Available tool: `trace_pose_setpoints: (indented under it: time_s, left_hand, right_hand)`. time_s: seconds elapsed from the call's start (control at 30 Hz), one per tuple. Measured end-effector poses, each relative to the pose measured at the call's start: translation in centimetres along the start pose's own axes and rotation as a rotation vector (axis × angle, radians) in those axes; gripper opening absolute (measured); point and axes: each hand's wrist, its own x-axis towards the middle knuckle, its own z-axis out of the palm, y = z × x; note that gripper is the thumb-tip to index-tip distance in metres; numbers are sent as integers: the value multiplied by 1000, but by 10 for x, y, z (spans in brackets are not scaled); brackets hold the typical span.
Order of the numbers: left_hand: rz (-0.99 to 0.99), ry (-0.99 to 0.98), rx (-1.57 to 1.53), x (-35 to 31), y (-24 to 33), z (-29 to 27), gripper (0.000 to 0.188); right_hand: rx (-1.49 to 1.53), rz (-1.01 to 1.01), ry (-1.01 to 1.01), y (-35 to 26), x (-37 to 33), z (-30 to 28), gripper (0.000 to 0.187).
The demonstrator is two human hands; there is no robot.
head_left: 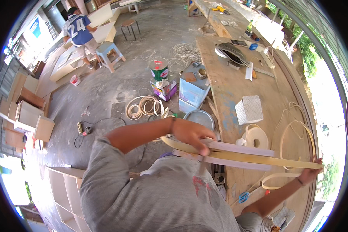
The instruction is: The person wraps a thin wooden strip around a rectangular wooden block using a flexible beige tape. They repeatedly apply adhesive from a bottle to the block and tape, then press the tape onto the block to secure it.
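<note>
A long, thin yellow strip (243, 157) runs along a narrow board with pale lilac sides (239, 148). My left hand (191, 135) is closed over the strip and board near their left end. Under its fingers a narrow dark thing (202, 167) is blurred, and I cannot make out its kind. At the far right my right hand (311, 172) grips the strip's other end, past the end of the board. Loops of pale strip (284, 149) curl beside that hand. Blue-handled scissors (243, 197) lie on the workbench (236, 89) nearby.
A roll of cream strip (256, 138) and a foil-like box (249, 109) sit on the bench. Left of it stand a light-blue metal can (191, 91) and a paint tin (159, 71). Coiled strips (145, 106) and a power cord lie on the floor. Another person (79, 33) stands far left.
</note>
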Motion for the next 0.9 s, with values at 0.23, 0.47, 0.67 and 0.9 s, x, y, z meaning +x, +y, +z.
trace_pose_setpoints:
  time_s: [0.23,0.47,0.67,0.9]
  left_hand:
    - [-157,-150,-160,-14,-22,-28,78]
    - [-75,40,-172,54,9,-12,60]
    - [-61,-43,-203,99,39,-7,61]
    - [29,-78,-217,105,29,5,57]
  right_hand:
    - [-17,495,-472,-165,6,-164,79]
    - [-215,412,587,145,-120,31,77]
    - [-194,374,175,178,-128,121,56]
    - [123,198,-45,173,-134,88,45]
